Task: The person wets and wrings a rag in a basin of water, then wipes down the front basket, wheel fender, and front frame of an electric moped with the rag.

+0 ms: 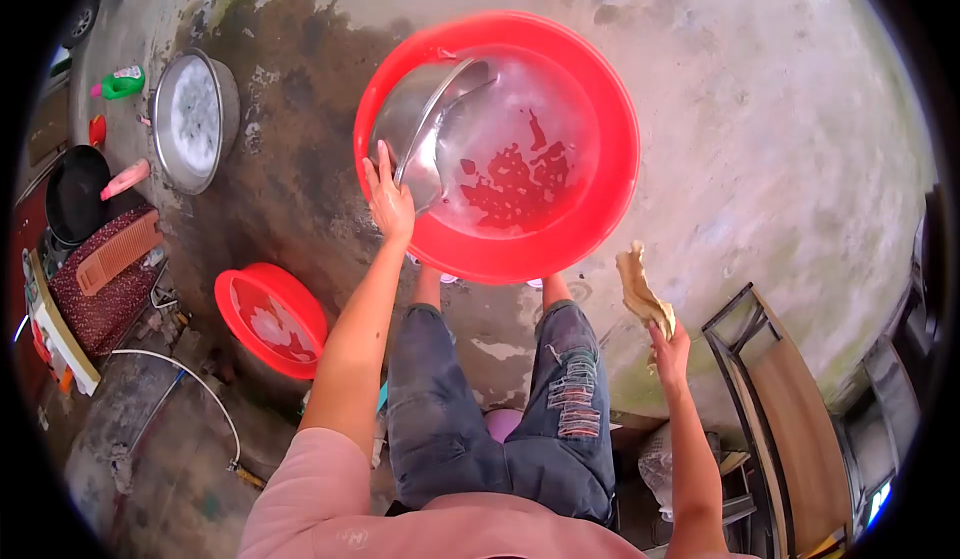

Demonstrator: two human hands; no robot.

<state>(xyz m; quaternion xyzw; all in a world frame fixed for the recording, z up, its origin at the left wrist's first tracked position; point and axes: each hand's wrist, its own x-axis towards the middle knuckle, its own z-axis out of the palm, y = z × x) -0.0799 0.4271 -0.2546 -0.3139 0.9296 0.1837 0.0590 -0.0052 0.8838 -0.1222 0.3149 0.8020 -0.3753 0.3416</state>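
The left arm (345,369) stretches far, slanting right, nearly straight, wrist in line. The left hand (392,209) shows its back, fingers pointing far and slightly parted. The right arm (695,459) runs far along the right side, the right hand (670,349) nearer than the left one, fingers curled closed. The legs (440,389) are parted.

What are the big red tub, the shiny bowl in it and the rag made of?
Red tub: probably plastic, smooth, in one even bright colour. Bowl: looks like polished metal, perhaps steel, silvery with bright reflections. Rag: seems to be dull yellowish cloth, with crumpled folds; I can't tell which fibre.
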